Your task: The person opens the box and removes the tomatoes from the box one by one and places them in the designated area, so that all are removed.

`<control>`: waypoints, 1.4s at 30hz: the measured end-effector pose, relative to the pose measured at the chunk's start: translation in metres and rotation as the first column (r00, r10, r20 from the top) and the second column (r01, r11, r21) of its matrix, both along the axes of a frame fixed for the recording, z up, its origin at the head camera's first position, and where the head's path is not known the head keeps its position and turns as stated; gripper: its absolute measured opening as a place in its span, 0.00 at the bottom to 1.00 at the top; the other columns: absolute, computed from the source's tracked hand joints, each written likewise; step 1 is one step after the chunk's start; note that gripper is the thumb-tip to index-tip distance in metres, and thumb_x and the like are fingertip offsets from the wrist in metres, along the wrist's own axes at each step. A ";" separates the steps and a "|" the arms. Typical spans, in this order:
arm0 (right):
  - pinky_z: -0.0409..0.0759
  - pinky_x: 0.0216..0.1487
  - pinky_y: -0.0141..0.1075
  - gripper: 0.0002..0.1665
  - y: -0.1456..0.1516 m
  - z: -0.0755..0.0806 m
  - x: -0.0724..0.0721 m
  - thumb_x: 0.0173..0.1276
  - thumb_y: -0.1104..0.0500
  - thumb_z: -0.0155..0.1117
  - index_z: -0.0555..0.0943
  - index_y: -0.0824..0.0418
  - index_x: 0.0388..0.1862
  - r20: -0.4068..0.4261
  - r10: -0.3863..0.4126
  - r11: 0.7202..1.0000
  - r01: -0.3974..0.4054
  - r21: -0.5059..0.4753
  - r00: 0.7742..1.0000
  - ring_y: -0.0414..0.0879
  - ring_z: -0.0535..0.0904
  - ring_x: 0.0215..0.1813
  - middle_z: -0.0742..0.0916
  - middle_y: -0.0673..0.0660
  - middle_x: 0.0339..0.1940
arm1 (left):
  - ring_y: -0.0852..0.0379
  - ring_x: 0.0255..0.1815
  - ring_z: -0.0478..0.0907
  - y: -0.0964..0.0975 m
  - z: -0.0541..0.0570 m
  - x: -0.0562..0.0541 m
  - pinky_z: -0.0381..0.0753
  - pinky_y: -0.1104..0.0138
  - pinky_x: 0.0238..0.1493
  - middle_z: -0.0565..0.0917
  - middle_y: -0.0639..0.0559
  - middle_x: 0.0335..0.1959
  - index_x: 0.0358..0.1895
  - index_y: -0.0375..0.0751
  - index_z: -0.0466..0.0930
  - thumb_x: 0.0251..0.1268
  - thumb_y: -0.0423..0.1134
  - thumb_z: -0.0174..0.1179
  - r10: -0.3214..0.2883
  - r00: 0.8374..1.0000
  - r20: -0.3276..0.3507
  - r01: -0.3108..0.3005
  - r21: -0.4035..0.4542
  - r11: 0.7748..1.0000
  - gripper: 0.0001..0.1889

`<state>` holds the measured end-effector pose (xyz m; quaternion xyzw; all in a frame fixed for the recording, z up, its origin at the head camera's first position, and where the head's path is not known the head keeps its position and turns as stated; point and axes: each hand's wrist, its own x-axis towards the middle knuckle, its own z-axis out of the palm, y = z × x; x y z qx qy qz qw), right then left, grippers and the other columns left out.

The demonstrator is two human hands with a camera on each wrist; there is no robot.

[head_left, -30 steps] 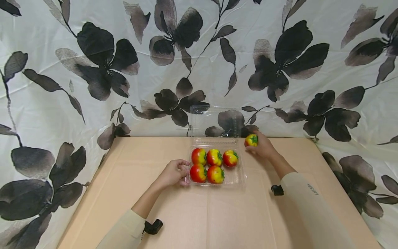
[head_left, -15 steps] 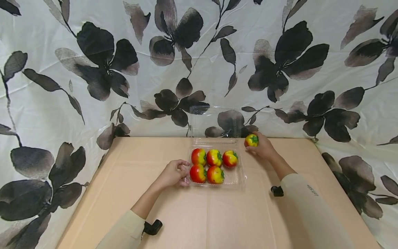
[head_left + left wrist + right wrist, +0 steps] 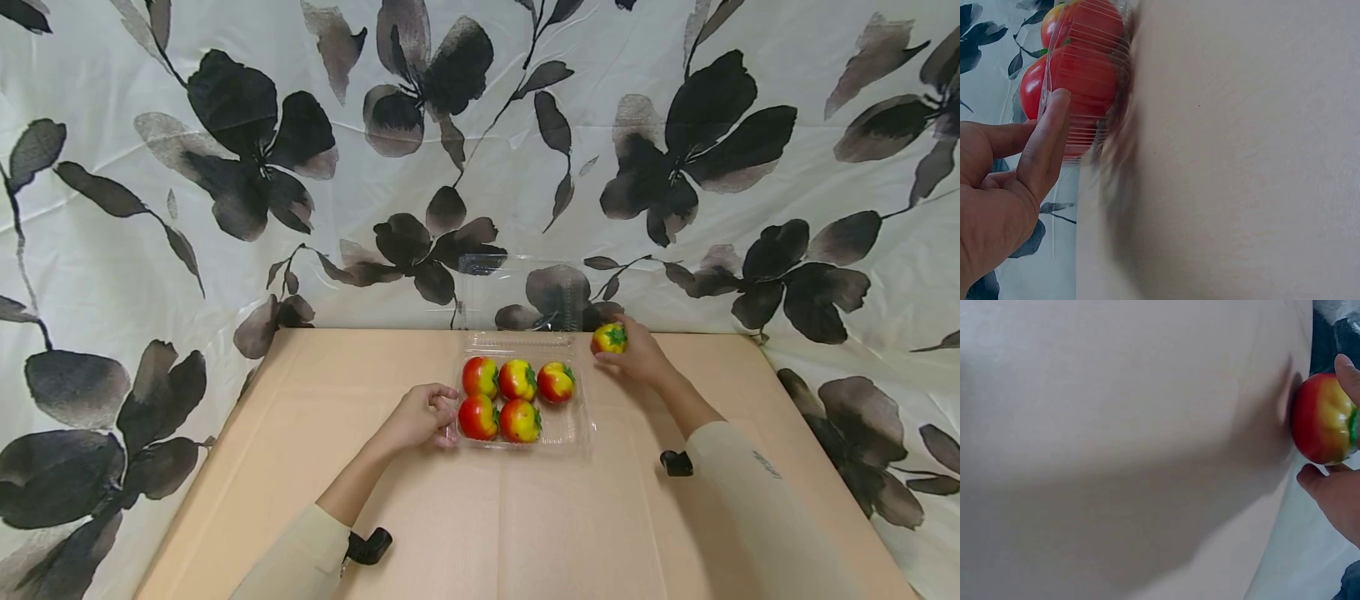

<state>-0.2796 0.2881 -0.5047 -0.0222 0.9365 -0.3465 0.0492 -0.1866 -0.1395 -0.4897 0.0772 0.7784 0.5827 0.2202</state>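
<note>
On the table stands a clear plastic clamshell box (image 3: 564, 429), its transparent lid (image 3: 517, 292) raised at the back. Inside are several glossy red-and-yellow fruits with green leafy tops, such as the front-left fruit (image 3: 477, 417) and the back-right fruit (image 3: 556, 382). The front-right corner of the box holds none. My left hand (image 3: 420, 418) pinches the box's left wall; thumb and finger show at its ribbed side (image 3: 1088, 81) in the left wrist view. Beyond the box's right back corner, my right hand (image 3: 636, 353) grips another such fruit (image 3: 1322, 419) from the side.
The light tan tabletop (image 3: 420, 517) ends at a back edge just behind the box. A white cloth (image 3: 570, 50) with dark printed flowers hangs behind it and shows along both sides. Black wrist cameras (image 3: 369, 547) sit at both cuffs.
My right hand and its fruit have shifted very slightly to the right. The left hand, the box and the fruits in it stay as they were.
</note>
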 end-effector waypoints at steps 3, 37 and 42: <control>0.63 0.78 0.67 0.60 0.001 0.007 0.005 0.66 0.53 0.76 0.50 0.69 0.83 -0.011 0.010 1.000 -0.010 -0.014 1.000 0.72 0.65 0.73 0.63 0.78 0.77 | 0.50 0.25 0.88 0.001 0.001 0.000 0.92 0.49 0.34 0.81 0.40 0.31 0.62 0.24 0.74 0.70 0.22 0.59 -0.002 1.000 -0.004 0.002 -0.004 1.000 0.18; 0.68 0.76 0.66 0.50 -0.038 0.037 0.073 0.58 0.59 0.82 0.68 0.61 0.78 -0.234 0.322 0.946 -0.318 0.056 0.917 0.66 0.67 0.77 0.72 0.65 0.77 | 0.53 0.24 0.87 -0.001 -0.001 -0.003 0.93 0.54 0.31 0.82 0.39 0.33 0.63 0.23 0.73 0.71 0.23 0.58 -0.008 1.000 -0.005 0.008 -0.008 1.000 0.19; 0.63 0.77 0.69 0.50 -0.049 0.036 0.073 0.58 0.57 0.82 0.69 0.60 0.77 -0.206 0.411 0.911 -0.396 0.111 0.888 0.66 0.64 0.79 0.72 0.65 0.78 | 0.52 0.24 0.87 0.000 0.000 -0.001 0.93 0.54 0.31 0.82 0.40 0.33 0.63 0.23 0.73 0.71 0.22 0.58 -0.006 1.000 -0.011 0.006 -0.014 1.000 0.19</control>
